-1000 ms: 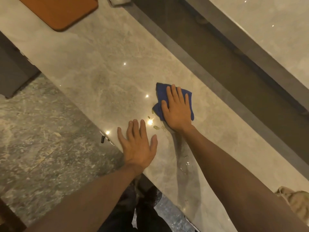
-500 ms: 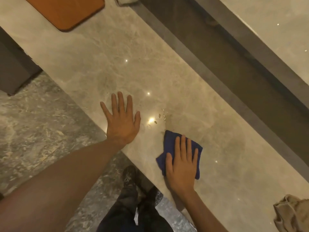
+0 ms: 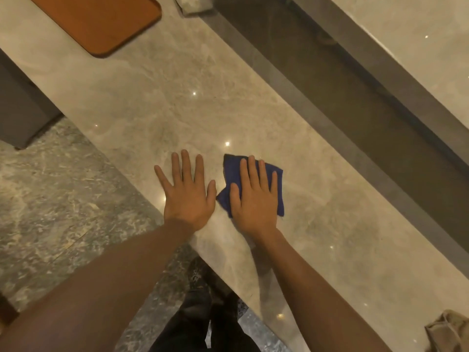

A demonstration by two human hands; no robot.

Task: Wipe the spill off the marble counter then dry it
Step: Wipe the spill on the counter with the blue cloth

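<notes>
Fingers [image 3: 250, 174] of the right hand [image 3: 253, 199] spread flat, pressing the blue cloth [image 3: 278, 196] onto the table [image 3: 152, 102] — left hand [image 3: 189, 196] splayed bare just beside. Cloth looks soft, light, apt to bunch; best pinned under the palm — marble likely slick.

right hand [image 3: 253, 199] flat on a blue cloth [image 3: 232, 171], left hand [image 3: 189, 198] spread just beside it, both on the marble counter [image 3: 157, 105], orange mat [image 3: 101, 19] up top

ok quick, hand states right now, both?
Left hand: open, flat on the marble counter, holding nothing.
Right hand: open, fingers spread, pressing the blue cloth flat on the counter, not gripping it.
</notes>
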